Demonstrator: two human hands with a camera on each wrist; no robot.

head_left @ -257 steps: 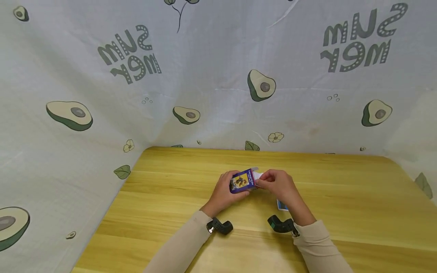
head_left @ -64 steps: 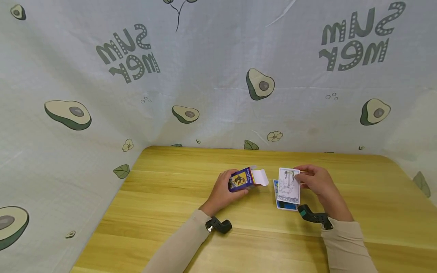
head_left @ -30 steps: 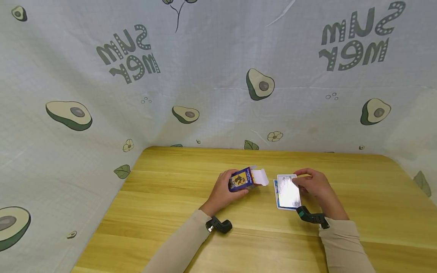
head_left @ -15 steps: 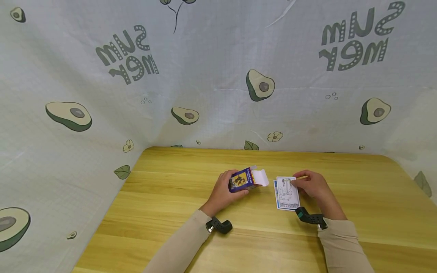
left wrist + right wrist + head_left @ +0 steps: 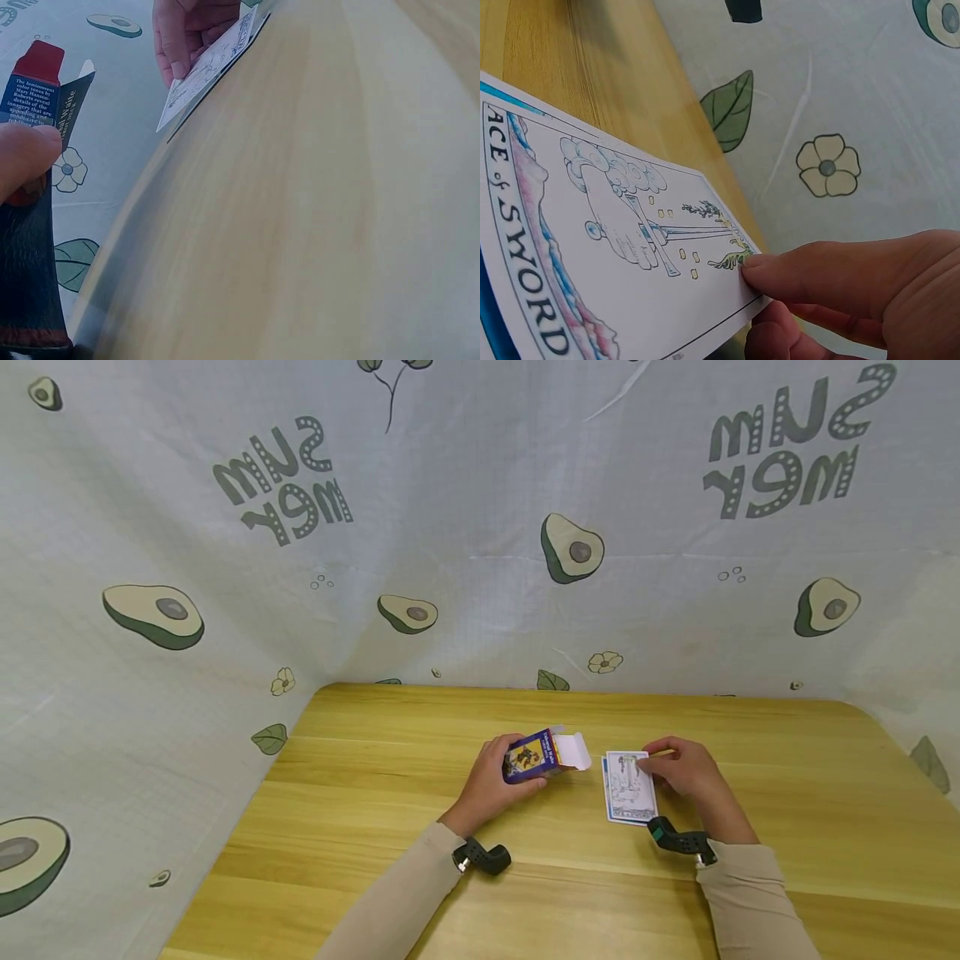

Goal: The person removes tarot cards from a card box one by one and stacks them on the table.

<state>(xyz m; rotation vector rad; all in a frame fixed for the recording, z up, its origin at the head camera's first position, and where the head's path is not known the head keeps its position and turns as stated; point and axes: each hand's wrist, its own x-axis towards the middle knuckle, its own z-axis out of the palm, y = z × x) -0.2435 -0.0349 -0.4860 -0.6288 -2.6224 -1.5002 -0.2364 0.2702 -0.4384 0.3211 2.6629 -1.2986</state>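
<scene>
1. Nearest, your beige sleeves (image 5: 397, 893) reach in over the wood table (image 5: 375, 868), a black wrist camera (image 5: 491, 860) at each cuff.
2. Your right hand (image 5: 690, 768) pinches a card (image 5: 630, 785) at its far right corner, thumb on the face.
3. That card, lettered "ACE of SWORD" at its near end, lies slightly askew over a blue-edged card (image 5: 490, 319), right of the box (image 5: 528, 756).
4. Your left hand (image 5: 487, 781) curls round the purple box, whose white flap (image 5: 572, 750) hangs open toward the right.
5. Farthest, an avocado-print cloth (image 5: 465, 485) rises behind the table.
</scene>
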